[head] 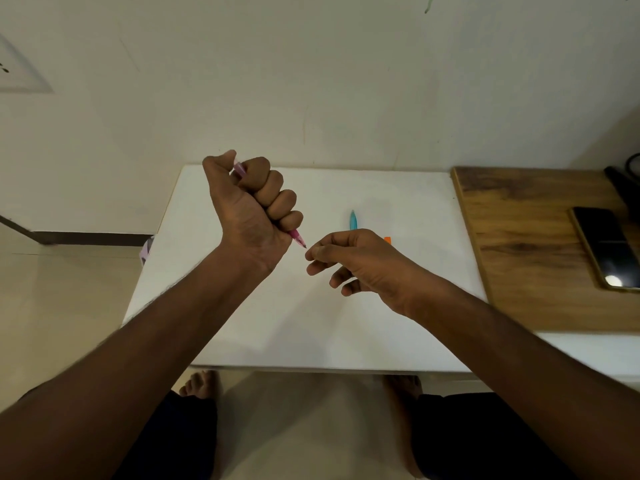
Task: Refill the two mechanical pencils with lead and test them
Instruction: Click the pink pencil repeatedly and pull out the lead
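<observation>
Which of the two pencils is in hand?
The pink pencil, gripped in the left hand; the blue pencil lies on the white table.

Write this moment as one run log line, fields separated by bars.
left hand: grips pink pencil, tip toward right hand | right hand: fingertips at tip | blue pencil: on table

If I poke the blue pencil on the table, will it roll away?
Probably a little. The blue pencil looks round and slim and lies flat on the smooth white table, so a sideways poke could set it rolling. It also looks light plastic, so it should slide easily. Whether a clip would stop it cannot be seen.
</observation>
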Motion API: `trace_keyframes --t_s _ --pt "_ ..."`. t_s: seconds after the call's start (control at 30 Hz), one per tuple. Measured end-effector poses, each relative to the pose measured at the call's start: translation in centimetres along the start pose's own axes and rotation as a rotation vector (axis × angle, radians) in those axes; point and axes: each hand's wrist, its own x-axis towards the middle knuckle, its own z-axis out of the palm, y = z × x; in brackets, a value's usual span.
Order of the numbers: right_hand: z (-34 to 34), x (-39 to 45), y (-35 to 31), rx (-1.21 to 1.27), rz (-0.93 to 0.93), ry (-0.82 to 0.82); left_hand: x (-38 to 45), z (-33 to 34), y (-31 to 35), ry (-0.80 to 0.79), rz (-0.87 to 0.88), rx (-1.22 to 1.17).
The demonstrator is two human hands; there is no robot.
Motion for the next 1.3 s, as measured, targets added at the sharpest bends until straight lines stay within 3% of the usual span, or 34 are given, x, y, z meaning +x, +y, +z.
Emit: trace_keyframes --t_s 0.63,1.3 --pt "0.10 0.01 0.01 -0.008 0.017 -0.012 -0.05 -0.30 -0.34 -0.072 -0.019 -0.030" --pt "0.33 0.24 0.15 -0.027 0.032 -0.011 -0.40 0.40 -0.24 -0.028 -0.010 0.048"
